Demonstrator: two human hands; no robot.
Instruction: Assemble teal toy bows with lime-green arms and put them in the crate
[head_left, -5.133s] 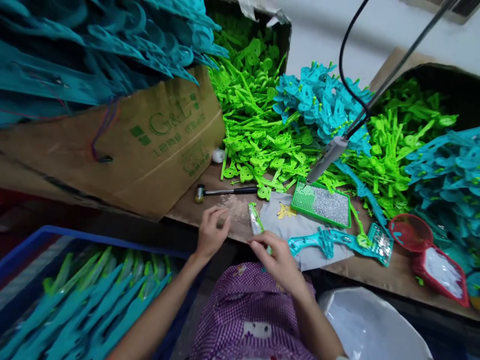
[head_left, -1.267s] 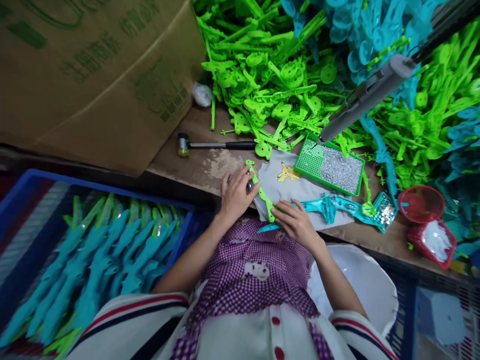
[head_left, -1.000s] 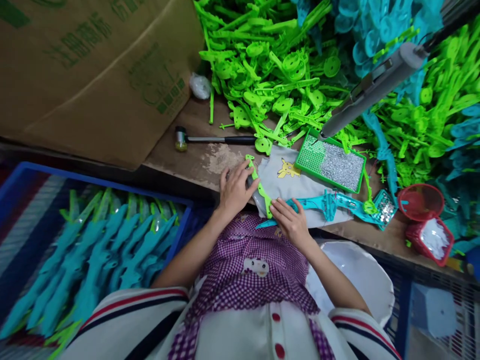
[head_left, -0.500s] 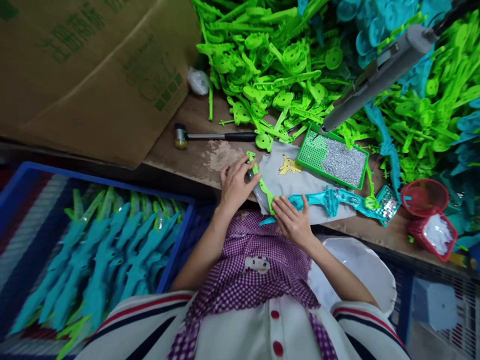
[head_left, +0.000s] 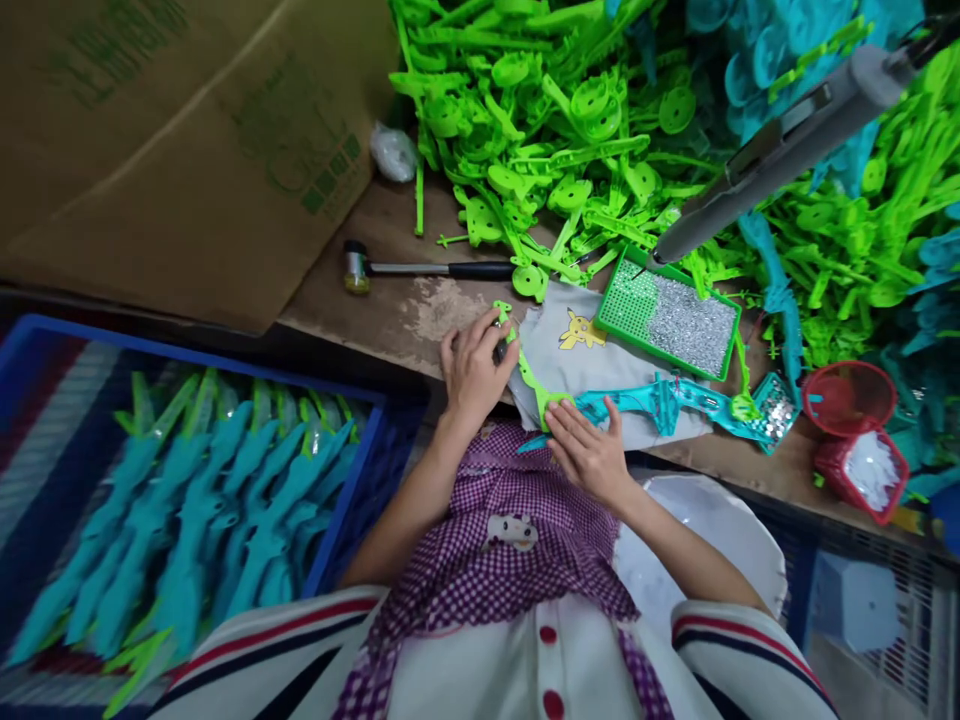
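My left hand [head_left: 474, 368] is curled at the table edge, thumb and fingers closed around a small dark object [head_left: 500, 346] whose kind I cannot make out. Right beside it is the upper end of a bright green plastic piece [head_left: 529, 372]. My right hand [head_left: 589, 448] lies flat, its fingertips on the wide lower end of that green piece. Under and beyond those fingers stretches a turquoise plastic toy part [head_left: 634, 398], an open half shell with its inside facing up. Both plastic parts rest on a grey cloth [head_left: 559, 365] with a yellow cartoon print.
A hammer [head_left: 420, 270] lies behind the hands. A green tray of small metal pieces [head_left: 686, 325] sits beneath a hanging power screwdriver [head_left: 772, 155]. Green parts [head_left: 525, 150] pile up behind. A blue crate [head_left: 337, 540] of turquoise toys and a cardboard box [head_left: 187, 170] are left.
My left thumb has drawn back from the green piece, and the dark object now shows between thumb and fingers. My right hand stays on the green piece's lower end. The view shifted slightly.
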